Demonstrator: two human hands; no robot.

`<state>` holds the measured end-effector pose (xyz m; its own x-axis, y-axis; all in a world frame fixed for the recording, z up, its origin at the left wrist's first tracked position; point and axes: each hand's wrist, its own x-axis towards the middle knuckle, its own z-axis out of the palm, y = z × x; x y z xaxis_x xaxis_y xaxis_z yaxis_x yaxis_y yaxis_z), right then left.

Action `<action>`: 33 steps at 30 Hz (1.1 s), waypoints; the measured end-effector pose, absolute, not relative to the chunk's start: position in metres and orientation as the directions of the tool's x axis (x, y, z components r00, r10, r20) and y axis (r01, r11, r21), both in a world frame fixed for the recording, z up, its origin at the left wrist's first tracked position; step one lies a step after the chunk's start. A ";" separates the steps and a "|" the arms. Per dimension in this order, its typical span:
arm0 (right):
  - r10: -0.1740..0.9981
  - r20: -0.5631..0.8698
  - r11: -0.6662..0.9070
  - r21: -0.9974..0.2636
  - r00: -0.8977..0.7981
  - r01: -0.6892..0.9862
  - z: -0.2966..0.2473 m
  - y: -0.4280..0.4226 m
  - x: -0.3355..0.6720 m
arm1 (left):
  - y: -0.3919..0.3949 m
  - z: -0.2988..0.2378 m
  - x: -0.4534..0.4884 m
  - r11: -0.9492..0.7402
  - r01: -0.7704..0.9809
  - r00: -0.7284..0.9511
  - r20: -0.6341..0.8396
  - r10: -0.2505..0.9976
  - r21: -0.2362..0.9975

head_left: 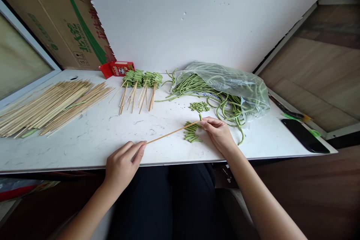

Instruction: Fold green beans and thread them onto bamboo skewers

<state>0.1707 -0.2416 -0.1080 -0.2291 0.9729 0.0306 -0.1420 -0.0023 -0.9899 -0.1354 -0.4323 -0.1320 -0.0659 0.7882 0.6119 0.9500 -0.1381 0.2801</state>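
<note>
My left hand pinches one end of a thin wooden skewer near the table's front edge. At the skewer's other end, my right hand is closed on a short piece of green bean, which stands upright against the tip. Whether the tip has gone into the bean I cannot tell. Just left of my right hand lies a group of cut bean pieces, partly covered by the hand. Behind it sits a small heap of shorter bean bits.
Loose skewers cover the table's left side. Skewered bean bundles lie at the back beside a red box. A clear plastic bag of long beans stands back right. A black phone lies at the right edge.
</note>
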 end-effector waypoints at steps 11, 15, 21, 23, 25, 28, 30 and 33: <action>0.972 0.055 0.024 -0.991 -0.229 -0.133 -0.113 -0.240 0.173 | -0.432 -0.131 -0.136 -0.134 0.951 -0.063 0.600 0.798 0.278; 0.974 0.051 0.023 -0.992 -0.221 -0.125 -0.113 -0.240 0.173 | -0.432 -0.130 -0.136 -0.130 0.952 -0.064 0.595 0.802 0.278; 0.973 0.065 0.042 -0.993 -0.221 -0.106 -0.112 -0.242 0.172 | -0.433 -0.129 -0.136 -0.123 0.948 -0.067 0.560 0.826 0.294; 0.973 0.068 0.047 -0.994 -0.222 -0.099 -0.111 -0.243 0.171 | -0.434 -0.128 -0.135 -0.120 0.946 -0.073 0.556 0.828 0.302; 0.972 0.061 0.035 -0.993 -0.227 -0.114 -0.108 -0.246 0.169 | -0.434 -0.127 -0.134 -0.117 0.938 -0.089 0.552 0.829 0.325; 0.967 0.042 -0.002 -0.985 -0.252 -0.171 -0.102 -0.248 0.167 | -0.435 -0.124 -0.133 -0.101 0.915 -0.133 0.528 0.839 0.391; 0.963 0.041 -0.016 -0.978 -0.267 -0.208 -0.097 -0.249 0.166 | -0.434 -0.122 -0.132 -0.101 0.894 -0.147 0.499 0.854 0.437; 0.960 0.057 -0.009 -0.972 -0.273 -0.235 -0.089 -0.247 0.168 | -0.430 -0.119 -0.132 -0.142 0.863 -0.123 0.476 0.871 0.484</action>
